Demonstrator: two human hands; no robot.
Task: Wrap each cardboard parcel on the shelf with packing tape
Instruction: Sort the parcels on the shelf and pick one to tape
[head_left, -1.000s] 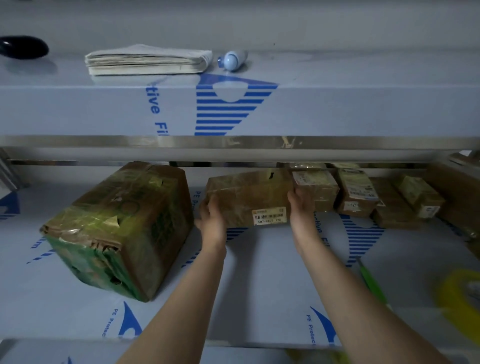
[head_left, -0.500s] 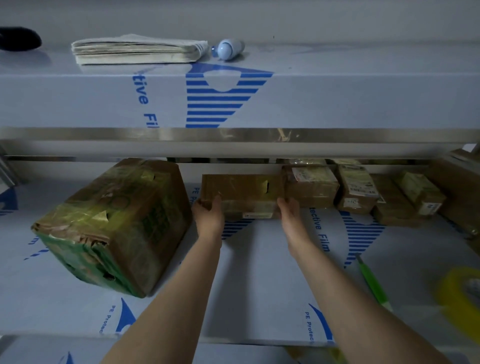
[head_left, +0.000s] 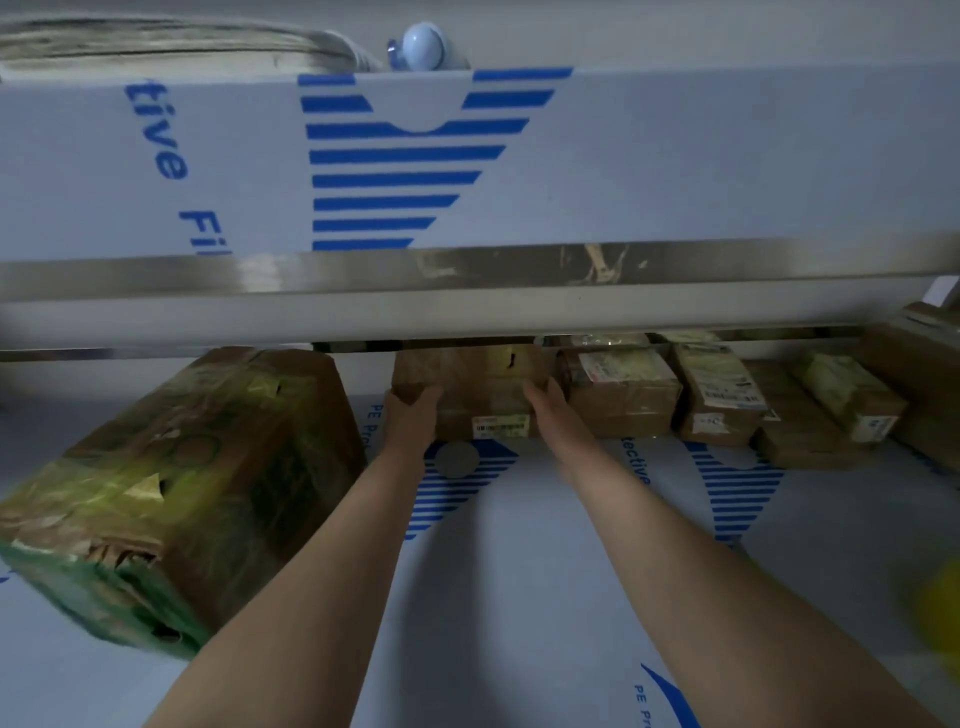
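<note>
The person is holding a flat cardboard parcel by its two short ends, at the back of the lower shelf and just under the rail of the upper shelf. The left hand is gripping the left end with its fingers curling round the lower corner. The right hand is pressing on the right end with its fingers held together. Their tips are slipping into the narrow gap beside the neighbouring labelled parcel, so I cannot tell whether they are hooking behind.

Gripping both ends looks deliberate. It is leaving the long faces and the barcode label uncovered, and it is squaring the parcel with the row of small parcels running off to the right. The parcel's glossy skin suggests tape is already covering it, so this is probably a wrapped one being set in line.

The big taped box is sitting apart on the left, angled towards the front edge. A yellow blur at the right edge may be the tape roll, lying within reach for the next parcel.
</note>
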